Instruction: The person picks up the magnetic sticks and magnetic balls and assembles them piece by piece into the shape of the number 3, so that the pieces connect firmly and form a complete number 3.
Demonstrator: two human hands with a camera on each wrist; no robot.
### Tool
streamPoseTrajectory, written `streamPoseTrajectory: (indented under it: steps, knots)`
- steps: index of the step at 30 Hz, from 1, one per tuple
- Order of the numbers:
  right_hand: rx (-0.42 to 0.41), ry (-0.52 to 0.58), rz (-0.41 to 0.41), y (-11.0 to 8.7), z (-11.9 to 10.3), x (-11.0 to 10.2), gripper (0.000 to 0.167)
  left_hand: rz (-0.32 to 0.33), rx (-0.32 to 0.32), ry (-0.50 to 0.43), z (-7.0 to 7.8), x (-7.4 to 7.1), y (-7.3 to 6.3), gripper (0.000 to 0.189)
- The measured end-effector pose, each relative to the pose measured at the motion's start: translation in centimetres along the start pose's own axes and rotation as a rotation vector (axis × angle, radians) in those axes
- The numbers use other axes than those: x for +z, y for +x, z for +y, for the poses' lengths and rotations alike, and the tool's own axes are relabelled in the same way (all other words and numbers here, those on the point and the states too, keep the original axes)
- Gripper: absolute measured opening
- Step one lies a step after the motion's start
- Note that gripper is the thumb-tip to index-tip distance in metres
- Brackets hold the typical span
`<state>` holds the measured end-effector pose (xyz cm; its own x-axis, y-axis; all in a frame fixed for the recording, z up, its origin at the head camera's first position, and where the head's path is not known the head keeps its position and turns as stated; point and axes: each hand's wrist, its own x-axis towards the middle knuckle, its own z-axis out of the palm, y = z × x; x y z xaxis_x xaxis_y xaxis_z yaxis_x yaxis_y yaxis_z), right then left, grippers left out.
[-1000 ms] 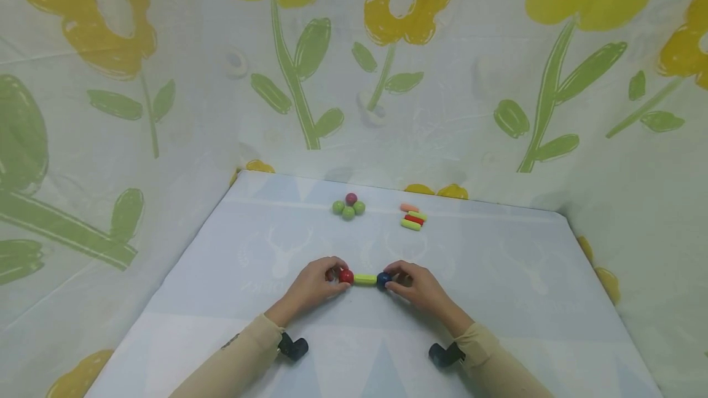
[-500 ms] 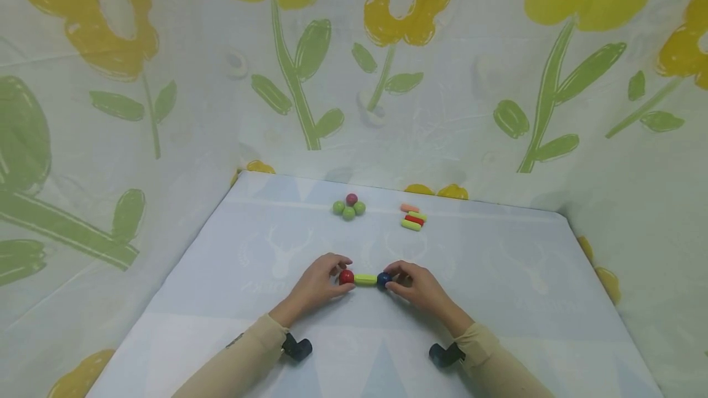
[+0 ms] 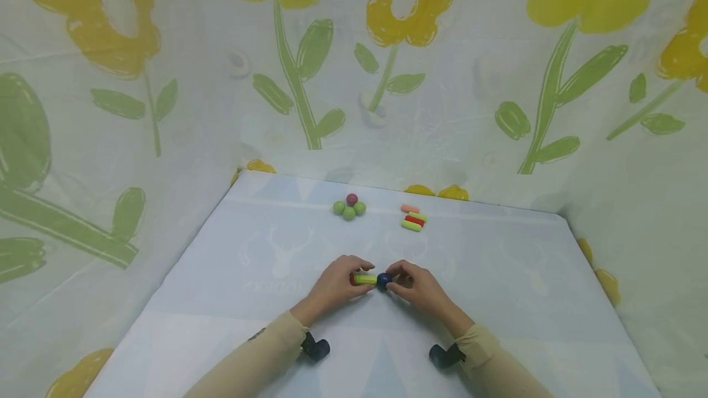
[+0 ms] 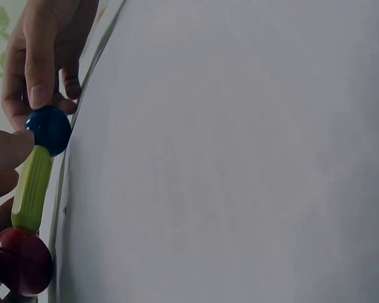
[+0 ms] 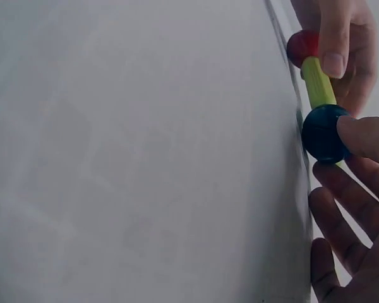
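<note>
Sliding inward at the frame's lower centre, the left hand (image 3: 335, 282) has shifted past the red ball (image 4: 23, 262) to the yellow-green rod (image 3: 364, 279), thumb and fingers curved round it (how firmly, I can't tell); rightward, the blue ball (image 3: 384, 280) meets the rod, pinched by the right hand (image 3: 418, 286). Both hands likely steady that joint.

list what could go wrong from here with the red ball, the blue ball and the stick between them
The blue ball could slip: the right hand pinches it by the fingertips, and it looks smooth and round.

The stick might be pulled out of line, since the left hand is curled around it while the other holds the blue ball.

A bump to the table could set the green balls rolling; they lie there unheld.
</note>
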<state>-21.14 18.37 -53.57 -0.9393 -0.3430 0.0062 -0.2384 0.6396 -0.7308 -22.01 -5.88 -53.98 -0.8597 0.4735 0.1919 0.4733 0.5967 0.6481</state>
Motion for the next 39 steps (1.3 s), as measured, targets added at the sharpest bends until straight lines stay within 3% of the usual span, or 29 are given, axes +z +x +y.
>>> streamPoseTrajectory:
  steps: [6,16,39]
  knots:
    - [-0.008,-0.015,0.015,0.0,0.0,0.1,0.024,0.031,0.033,0.008,0.3,0.9,0.5,0.033]
    - [-0.034,-0.007,0.014,0.1,0.0,0.1,0.022,0.037,-0.015,-0.016,0.6,1.5,0.7,0.028]
    - [-0.038,0.007,0.013,0.0,0.1,-0.1,0.021,0.058,-0.036,0.004,1.1,1.9,0.7,0.03]
